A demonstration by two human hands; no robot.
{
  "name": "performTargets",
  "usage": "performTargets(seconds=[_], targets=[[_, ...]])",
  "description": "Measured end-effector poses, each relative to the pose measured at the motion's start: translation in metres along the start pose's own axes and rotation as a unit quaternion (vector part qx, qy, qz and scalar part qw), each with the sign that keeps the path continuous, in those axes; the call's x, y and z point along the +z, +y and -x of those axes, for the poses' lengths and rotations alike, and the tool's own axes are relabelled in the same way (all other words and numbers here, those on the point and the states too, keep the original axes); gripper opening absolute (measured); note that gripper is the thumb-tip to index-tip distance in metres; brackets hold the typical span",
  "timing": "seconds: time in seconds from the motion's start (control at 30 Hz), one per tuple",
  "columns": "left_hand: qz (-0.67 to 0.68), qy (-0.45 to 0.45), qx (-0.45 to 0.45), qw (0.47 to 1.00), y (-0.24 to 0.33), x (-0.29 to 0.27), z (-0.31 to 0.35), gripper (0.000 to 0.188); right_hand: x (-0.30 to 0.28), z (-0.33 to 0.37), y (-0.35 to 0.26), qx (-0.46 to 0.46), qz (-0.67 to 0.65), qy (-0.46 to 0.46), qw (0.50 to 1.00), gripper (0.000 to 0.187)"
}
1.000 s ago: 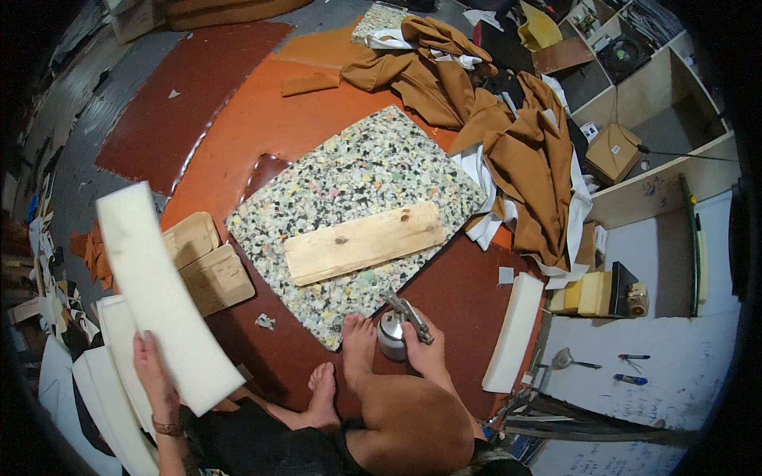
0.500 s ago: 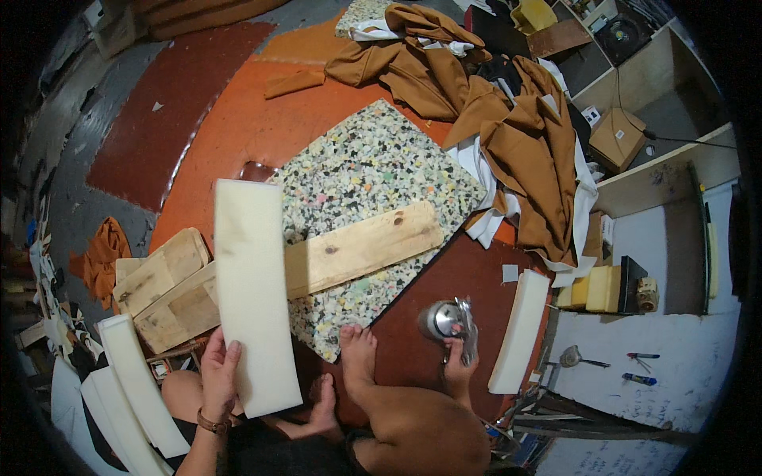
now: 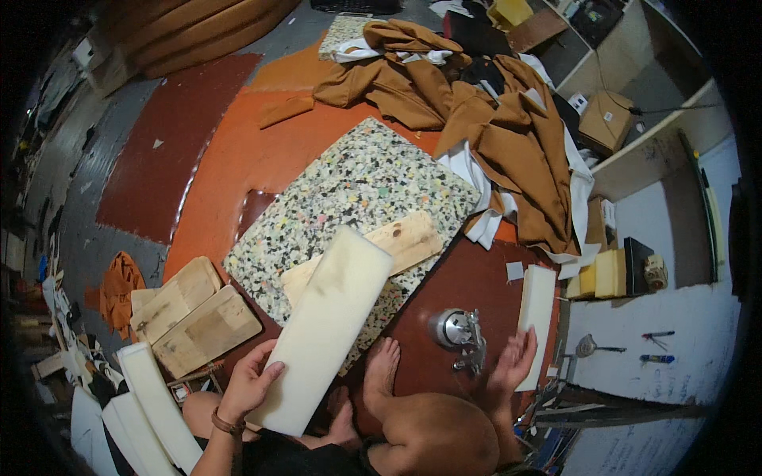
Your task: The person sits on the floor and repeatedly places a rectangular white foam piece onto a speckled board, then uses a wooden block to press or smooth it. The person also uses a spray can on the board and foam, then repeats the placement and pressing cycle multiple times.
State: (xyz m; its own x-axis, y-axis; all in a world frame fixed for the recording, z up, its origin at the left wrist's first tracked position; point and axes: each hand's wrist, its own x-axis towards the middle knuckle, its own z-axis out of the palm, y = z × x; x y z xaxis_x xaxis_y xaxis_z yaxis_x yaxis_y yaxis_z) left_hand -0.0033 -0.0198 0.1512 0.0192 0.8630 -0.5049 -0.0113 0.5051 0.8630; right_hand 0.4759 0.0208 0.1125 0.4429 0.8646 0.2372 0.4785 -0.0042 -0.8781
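Observation:
My left hand [image 3: 252, 384] grips the edge of a long cream foam strip [image 3: 327, 329], which slants over a wooden board [image 3: 411, 240] and a speckled foam slab [image 3: 333, 190]. My right hand [image 3: 514, 363] is off to the right, fingers apart and holding nothing. Beside it another foam strip [image 3: 538, 293] lies on the dark red floor covering. A metal spray gun with a round cup [image 3: 456, 328] rests between my foot and my right hand.
Brown fabric with white backing [image 3: 516, 135] is heaped at the far right. Wooden boards [image 3: 202, 329] and more foam strips [image 3: 155, 389] lie on the left. Wooden shelving [image 3: 635, 166] runs along the right, near yellow foam blocks [image 3: 607, 274].
My right hand has let go of the spray gun and moved right toward the other foam strip. The held strip has swung right and tilted, uncovering the boards on the left.

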Motion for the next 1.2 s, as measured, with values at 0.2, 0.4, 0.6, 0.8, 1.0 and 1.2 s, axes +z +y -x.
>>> performTargets(seconds=[0.2,0.4,0.6,0.8,1.0,1.2], targets=[[0.013,-0.143,-0.096,0.985,0.028,0.004,-0.021,0.045,0.101,-0.091,-0.091,-0.003,0.096,-0.353,0.931,0.078],[0.0,-0.192,-0.117,0.974,0.044,-0.004,-0.036,0.048,0.148,-0.107,-0.064,0.164,-0.117,-0.553,0.808,0.055],[-0.04,0.022,0.033,0.998,0.028,-0.055,-0.061,0.049,0.183,-0.144,-0.071,0.351,-0.211,-0.378,0.83,0.047],[0.144,0.176,0.084,0.97,0.029,-0.101,-0.155,0.043,0.209,-0.073,-0.036,0.493,-0.295,-0.209,0.791,0.045],[0.171,0.12,0.0,0.978,-0.008,-0.067,-0.189,0.046,0.235,-0.008,0.004,0.577,-0.293,-0.214,0.732,0.064],[0.313,0.123,-0.024,0.941,-0.054,-0.055,-0.187,0.045,0.25,0.0,0.017,0.568,-0.31,-0.231,0.726,0.07]])
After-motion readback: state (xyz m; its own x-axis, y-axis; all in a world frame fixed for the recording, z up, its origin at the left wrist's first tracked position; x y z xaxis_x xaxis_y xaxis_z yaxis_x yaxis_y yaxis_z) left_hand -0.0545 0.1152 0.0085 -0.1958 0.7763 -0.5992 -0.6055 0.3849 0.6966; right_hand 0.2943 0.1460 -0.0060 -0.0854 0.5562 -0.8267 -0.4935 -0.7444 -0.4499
